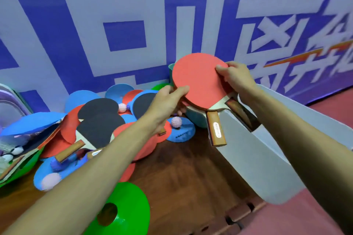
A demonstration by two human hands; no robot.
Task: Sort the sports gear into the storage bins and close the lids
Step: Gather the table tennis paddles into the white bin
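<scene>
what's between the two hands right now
In the head view, the red paddle spans the gap: the left hand grips its left edge, the right hand its right edge. At least one more paddle is stacked beneath it.

Bare wooden floor (183, 168) lies open between paddle pile (91, 126) and bin (248, 150).

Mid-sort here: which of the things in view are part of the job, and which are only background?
Job:
red paddle held by left hand and right hand
second paddle beneath it
grey bin
paddle pile
spiky balls
green cone

Background:
blue banner
wooden table
</scene>
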